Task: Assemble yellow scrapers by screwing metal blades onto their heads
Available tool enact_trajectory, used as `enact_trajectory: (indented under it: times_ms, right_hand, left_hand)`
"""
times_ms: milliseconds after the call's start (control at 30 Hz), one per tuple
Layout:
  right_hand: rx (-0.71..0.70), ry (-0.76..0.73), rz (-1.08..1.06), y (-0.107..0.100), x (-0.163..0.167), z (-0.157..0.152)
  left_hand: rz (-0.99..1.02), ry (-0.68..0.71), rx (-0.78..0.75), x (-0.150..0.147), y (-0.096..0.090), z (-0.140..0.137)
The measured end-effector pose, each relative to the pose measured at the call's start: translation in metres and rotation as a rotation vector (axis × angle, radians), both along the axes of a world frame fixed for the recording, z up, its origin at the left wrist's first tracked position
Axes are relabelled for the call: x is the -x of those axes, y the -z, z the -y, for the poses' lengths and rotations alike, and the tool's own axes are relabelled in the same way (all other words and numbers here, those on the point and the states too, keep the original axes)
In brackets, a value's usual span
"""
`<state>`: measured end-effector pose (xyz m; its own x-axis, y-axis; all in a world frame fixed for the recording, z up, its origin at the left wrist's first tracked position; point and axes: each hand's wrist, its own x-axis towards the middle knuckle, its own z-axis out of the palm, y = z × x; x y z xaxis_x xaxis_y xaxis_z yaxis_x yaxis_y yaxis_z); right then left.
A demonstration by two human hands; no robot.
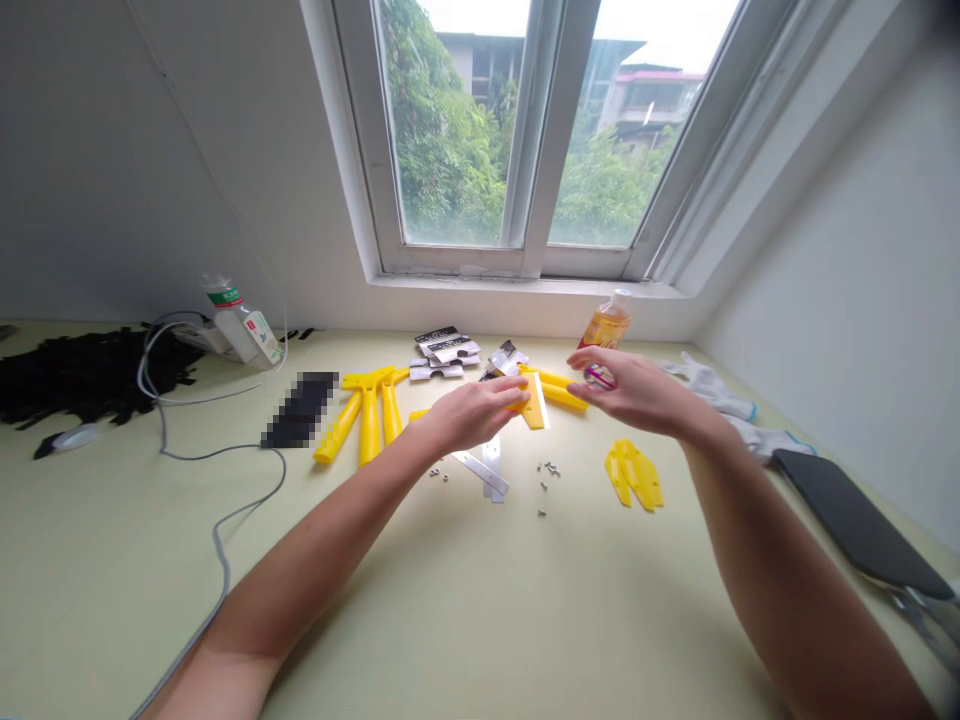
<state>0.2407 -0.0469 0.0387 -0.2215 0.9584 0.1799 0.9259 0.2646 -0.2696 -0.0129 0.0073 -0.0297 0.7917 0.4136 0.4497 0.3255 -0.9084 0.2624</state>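
Observation:
My left hand [480,408] pinches a flat yellow plastic scraper piece [533,408] with a pale straight strip along its right edge. Just to its right, my right hand [626,388] hovers with thumb and fingers apart; I see nothing held in it. Beneath the left hand lie metal blades [484,472], partly hidden by it. Small nuts [435,473] and several screws [551,468] are scattered nearby. Yellow plates [634,475] lie below the right hand. Yellow scraper handles [370,422] rest left of my left hand, and more yellow handles [564,395] lie behind both hands.
Blade packs [444,350] sit by the window wall. A drink bottle [606,322] stands behind my right hand, with white gloves [712,390] and a black phone-like slab [862,520] to the right. Leftward are a clear bottle [244,325], grey cable [225,500] and black strips [90,375].

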Motion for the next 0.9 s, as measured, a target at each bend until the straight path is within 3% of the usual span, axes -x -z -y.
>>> enact_trajectory:
  times_ms: [167, 300, 400, 633, 900]
  right_hand:
    - [0.096, -0.006, 0.146, 0.031, 0.014, -0.014]
    - [0.119, 0.036, 0.25, 0.071, 0.028, -0.029]
    - [0.114, 0.036, 0.247, 0.089, 0.032, -0.034]
    - [0.096, 0.032, 0.255, 0.1, 0.031, -0.036]
    - [0.141, 0.011, 0.232, 0.103, 0.034, -0.041]
  left_hand:
    - [0.211, -0.064, 0.137, 0.004, 0.004, -0.013]
    - [0.434, -0.135, 0.537, 0.005, 0.002, -0.016]
    - [0.554, -0.036, 0.831, 0.005, -0.002, -0.015]
    - [0.747, 0.091, 1.11, 0.007, -0.009, -0.013]
    - [0.808, 0.105, 1.239, 0.013, -0.01, -0.017]
